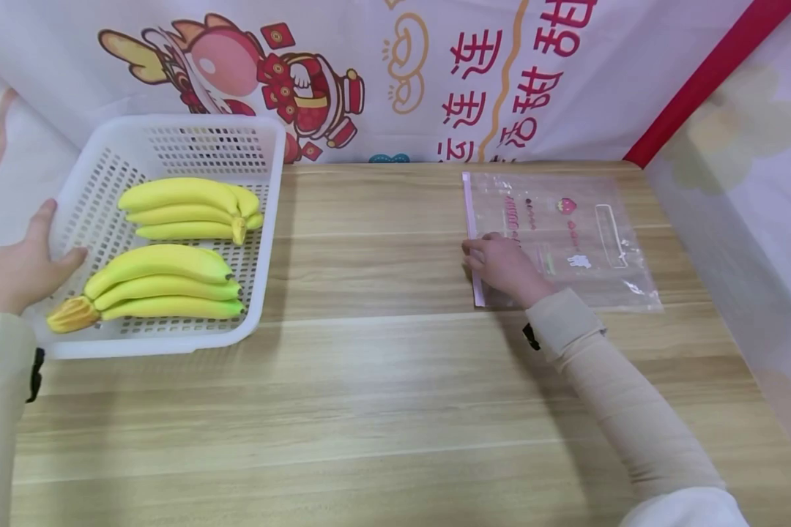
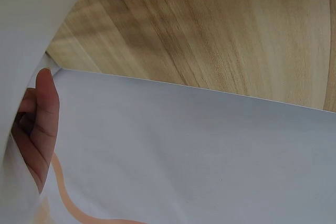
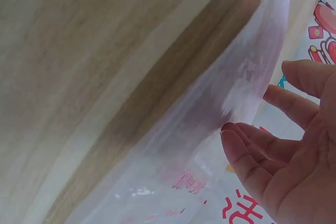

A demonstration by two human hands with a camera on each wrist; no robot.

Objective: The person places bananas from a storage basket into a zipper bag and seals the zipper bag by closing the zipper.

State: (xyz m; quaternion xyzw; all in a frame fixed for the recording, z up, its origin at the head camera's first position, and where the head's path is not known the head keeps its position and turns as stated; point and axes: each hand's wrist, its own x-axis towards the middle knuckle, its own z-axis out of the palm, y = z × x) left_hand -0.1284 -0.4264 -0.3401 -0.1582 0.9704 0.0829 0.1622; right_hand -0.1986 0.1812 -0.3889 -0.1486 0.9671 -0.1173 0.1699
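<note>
In the head view, my left hand (image 1: 23, 263) is at the left rim of a white plastic basket (image 1: 273, 168), thumb on the inner side and fingers along the outside. Part of this hand (image 2: 44, 124) shows in the left wrist view. Two bunches of yellow bananas lie in the basket, an upper bunch (image 1: 178, 201) and a lower bunch (image 1: 165, 282) with greenish tips. On the right, my right hand (image 1: 501, 265) reaches over the pink zip edge of a clear printed bag (image 1: 587, 219) lying flat. The right wrist view shows its fingers (image 3: 252, 163) spread loosely beside the bag.
A wooden table (image 1: 369, 395) carries everything. Behind it hangs a white cloth (image 1: 395, 80) with cartoon figures and red characters, and white cloth also borders the right side. A red strip (image 1: 705, 80) runs down the back right corner.
</note>
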